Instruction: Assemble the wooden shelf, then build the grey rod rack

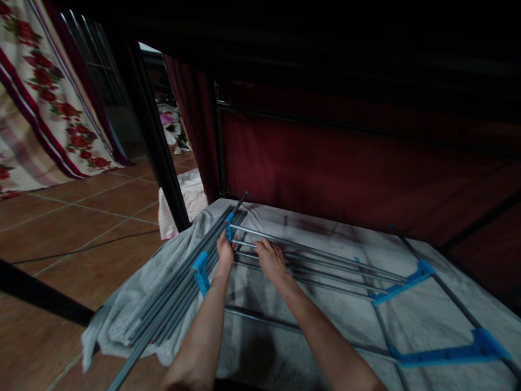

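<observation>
My left hand point(225, 250) is closed around a blue plastic bracket point(229, 228), which sits on a long grey pole at the left. Thin grey metal tubes run side by side from this bracket to another blue bracket point(402, 283) on the right. My right hand point(271, 258) is closed on one of these tubes point(245, 244), near its left end. Closer to me, a second blue bracket point(200, 270) is on the left pole. A lone tube point(264, 319) crosses below my hands towards a lower right blue bracket point(443, 355).
Several loose grey tubes point(179, 298) lie bundled on the left of the grey blanket point(325, 328). Dark metal posts point(157, 141) and a red curtain point(325, 168) enclose the bed-like surface. Left are a tiled floor point(101, 212), a cable and a flowered cloth point(57, 103).
</observation>
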Demonstrator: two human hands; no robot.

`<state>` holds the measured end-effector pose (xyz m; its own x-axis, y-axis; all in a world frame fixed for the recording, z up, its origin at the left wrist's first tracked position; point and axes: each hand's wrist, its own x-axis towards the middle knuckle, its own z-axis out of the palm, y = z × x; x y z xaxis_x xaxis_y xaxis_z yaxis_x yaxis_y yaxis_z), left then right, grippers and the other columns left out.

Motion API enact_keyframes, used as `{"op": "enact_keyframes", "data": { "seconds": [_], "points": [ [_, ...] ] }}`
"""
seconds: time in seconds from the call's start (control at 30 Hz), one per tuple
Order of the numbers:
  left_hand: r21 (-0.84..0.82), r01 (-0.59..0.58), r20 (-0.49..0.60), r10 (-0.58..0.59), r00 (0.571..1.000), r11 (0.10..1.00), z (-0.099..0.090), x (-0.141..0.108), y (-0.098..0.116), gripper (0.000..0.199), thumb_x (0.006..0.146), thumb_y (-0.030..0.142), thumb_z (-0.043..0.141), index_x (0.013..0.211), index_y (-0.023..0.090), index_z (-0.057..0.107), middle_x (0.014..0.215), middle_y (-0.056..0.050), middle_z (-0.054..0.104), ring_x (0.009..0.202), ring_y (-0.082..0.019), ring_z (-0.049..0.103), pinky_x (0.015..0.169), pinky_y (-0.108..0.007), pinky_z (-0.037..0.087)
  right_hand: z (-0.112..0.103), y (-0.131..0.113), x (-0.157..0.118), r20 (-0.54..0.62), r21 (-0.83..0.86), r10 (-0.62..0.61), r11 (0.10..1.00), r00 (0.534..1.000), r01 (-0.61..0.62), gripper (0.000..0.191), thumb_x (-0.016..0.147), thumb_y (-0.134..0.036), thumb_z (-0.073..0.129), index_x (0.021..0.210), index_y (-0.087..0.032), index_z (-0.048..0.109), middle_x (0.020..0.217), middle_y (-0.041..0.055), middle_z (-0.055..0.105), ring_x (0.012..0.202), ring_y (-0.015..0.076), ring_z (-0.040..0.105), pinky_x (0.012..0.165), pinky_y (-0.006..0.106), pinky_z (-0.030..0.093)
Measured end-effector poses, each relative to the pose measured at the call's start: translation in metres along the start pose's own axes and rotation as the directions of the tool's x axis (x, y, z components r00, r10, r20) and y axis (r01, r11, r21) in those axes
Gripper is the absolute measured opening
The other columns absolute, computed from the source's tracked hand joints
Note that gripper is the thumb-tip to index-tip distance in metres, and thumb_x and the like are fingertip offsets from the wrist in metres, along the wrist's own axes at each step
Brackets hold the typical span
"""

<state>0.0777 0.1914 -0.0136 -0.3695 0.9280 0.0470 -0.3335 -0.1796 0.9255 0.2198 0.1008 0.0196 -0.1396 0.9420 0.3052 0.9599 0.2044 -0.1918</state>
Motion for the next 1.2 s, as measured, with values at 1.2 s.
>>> {"op": "enact_keyframes", "data": {
  "seconds": [1.2],
  "points": [
    [0.062,0.069,-0.046,-0.066,0.997,0.996,0.004,0.002,0.000,0.046,0.074,0.065,0.049,0.065,0.020,0.049,0.057,0.002,0.049,0.048,-0.010,0.042,0.046,-0.023,0.033,-0.021,-0.003,-0.002,-0.032,0.038,-0.080,0.996,0.996,0.081,0.031,0.098,-0.024,0.044,0.127,-0.022,0.055,0.124,0.0061,0.062,0.113,0.0198,0.056,0.098,0.035,0.043]
  ]
}}
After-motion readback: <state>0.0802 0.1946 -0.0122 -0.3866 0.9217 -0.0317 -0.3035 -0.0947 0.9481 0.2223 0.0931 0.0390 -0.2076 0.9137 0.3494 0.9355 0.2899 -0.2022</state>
